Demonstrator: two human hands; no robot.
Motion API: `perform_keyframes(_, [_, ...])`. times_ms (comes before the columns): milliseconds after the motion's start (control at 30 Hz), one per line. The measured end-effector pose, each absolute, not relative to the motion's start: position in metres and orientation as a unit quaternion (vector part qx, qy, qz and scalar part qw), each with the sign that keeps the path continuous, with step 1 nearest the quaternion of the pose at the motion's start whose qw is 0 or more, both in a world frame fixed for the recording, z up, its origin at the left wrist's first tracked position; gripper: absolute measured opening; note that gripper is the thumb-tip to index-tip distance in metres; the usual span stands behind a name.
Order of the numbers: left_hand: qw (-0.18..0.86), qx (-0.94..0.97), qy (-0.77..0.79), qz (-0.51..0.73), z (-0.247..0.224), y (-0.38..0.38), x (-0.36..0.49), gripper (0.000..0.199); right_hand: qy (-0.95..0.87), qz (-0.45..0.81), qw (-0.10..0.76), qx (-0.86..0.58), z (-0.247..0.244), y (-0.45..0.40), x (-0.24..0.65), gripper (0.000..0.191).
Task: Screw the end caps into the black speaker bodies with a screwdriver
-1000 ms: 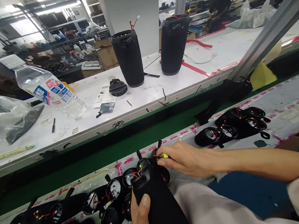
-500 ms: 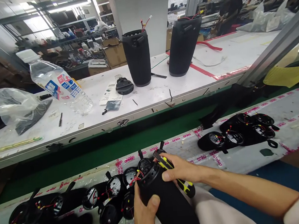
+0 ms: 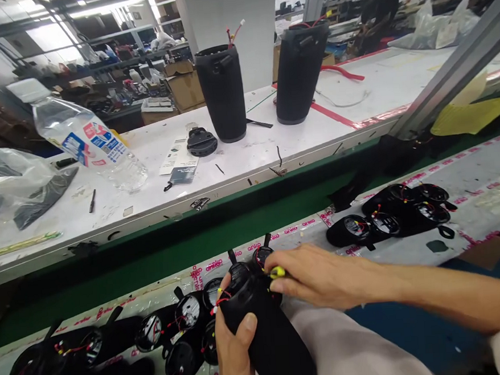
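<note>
A black cylindrical housing (image 3: 278,340) lies tilted over my lap, its open end with red and yellow wires pointing up and away. My left hand (image 3: 236,348) is wrapped round its left side near that end, thumb on top. My right hand (image 3: 303,275) is closed round a yellow-and-black tool (image 3: 277,272) at the right of the rim. Most of the tool is hidden by the fingers, and its tip cannot be made out.
Several similar housings with wires lie on the lower bench (image 3: 304,229), left and right. On the white shelf (image 3: 239,159) stand two black housings (image 3: 221,92), a bottle (image 3: 88,136), a black cap (image 3: 201,141) and a plastic bag (image 3: 18,181). A metal post (image 3: 450,59) slants at the right.
My right hand has turned over the tool, so its handle no longer shows below the palm. The housing has shifted slightly left with my left hand. The whole view has moved a little.
</note>
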State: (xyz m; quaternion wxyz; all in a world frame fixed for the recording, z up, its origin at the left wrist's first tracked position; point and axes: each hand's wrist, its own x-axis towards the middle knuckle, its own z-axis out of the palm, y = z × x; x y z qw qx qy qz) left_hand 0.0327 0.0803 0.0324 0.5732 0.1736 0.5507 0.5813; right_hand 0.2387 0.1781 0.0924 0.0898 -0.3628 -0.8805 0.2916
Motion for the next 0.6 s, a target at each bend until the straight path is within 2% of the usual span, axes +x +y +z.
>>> perform_keyframes(167, [0.555,0.214,0.596,0.540,0.039,0.082,0.024,0.115,-0.977,0.065,0.012,-0.201,0.105,0.186,0.227,0.032])
perform_keyframes(367, [0.525,0.243,0.610,0.541,0.031,0.077,0.016,0.102,-0.987,0.035,-0.030,-0.156,0.117,0.192,0.219,0.034])
perform_keyframes(600, [0.513,0.257,0.619,0.537,0.024,0.078,0.016,0.098,-0.987,0.010,-0.035,-0.159,0.113,0.193,0.220,0.029])
